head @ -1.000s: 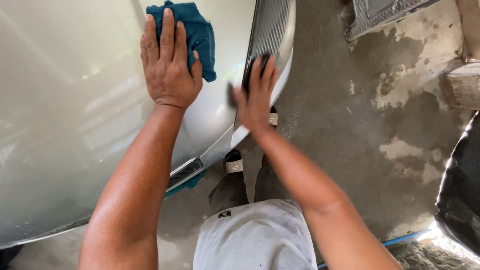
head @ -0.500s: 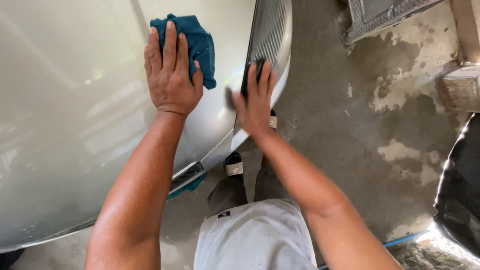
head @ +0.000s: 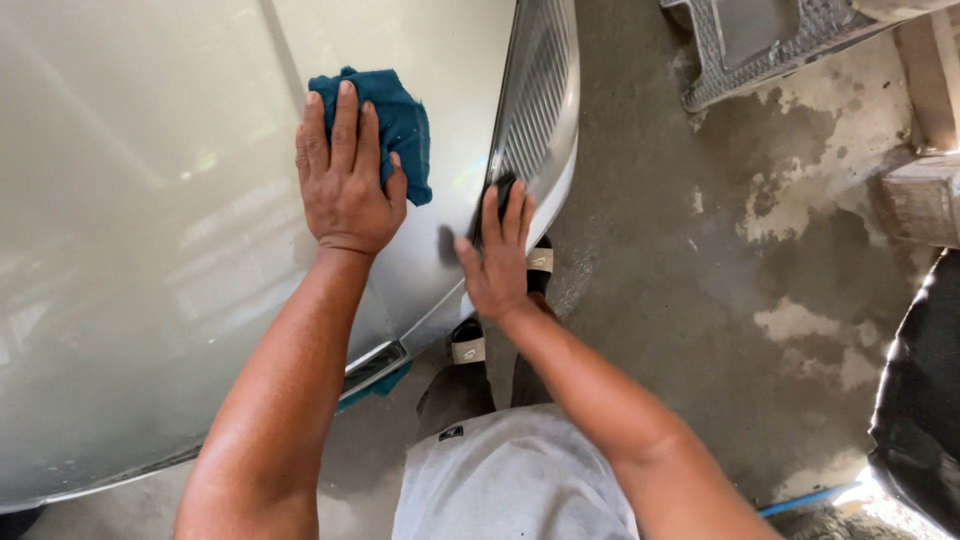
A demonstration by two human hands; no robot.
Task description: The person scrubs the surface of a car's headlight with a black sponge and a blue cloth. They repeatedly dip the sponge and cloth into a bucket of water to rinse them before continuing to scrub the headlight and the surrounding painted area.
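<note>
Wiping the silver car bonnet (head: 150,250): left hand (head: 345,180) flat, pressing teal cloth (head: 400,125); right hand (head: 500,260) spread, empty, braced by grille (head: 540,90). Next: steady sweep.

Head-worn view, steeply downward, close over forearms

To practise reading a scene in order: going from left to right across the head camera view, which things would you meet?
Silver car hood → left hand → blue cloth → car grille → stained concrete floor → wooden block.
</note>
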